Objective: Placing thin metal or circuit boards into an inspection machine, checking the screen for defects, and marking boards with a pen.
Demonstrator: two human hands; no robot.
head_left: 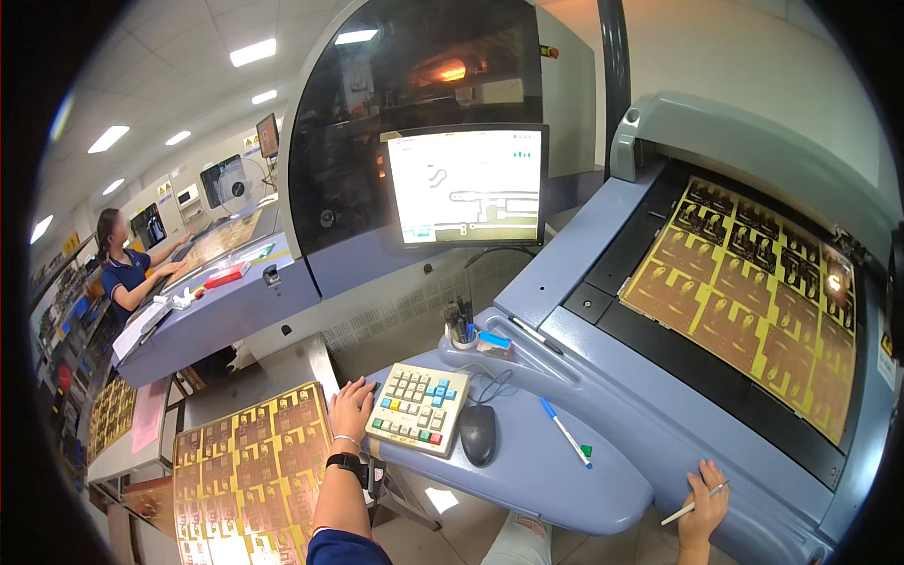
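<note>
My left hand [350, 407] rests at the left edge of a cream keypad [418, 409] with coloured keys, fingers touching the machine's blue-grey shelf [537, 471]. A black watch sits on that wrist. My right hand [704, 494] lies on the machine's front edge at the lower right and holds a thin white pen [686, 509]. On the slanted dark bed above it lies a large yellow and brown printed panel [749, 292].
A black mouse [477, 434] and a blue pen [565, 431] lie on the shelf, with a pen cup [459, 330] behind. A monitor [467, 186] stands above. A stack of similar panels [250, 471] lies lower left. Another person [127, 268] works at a far-left machine.
</note>
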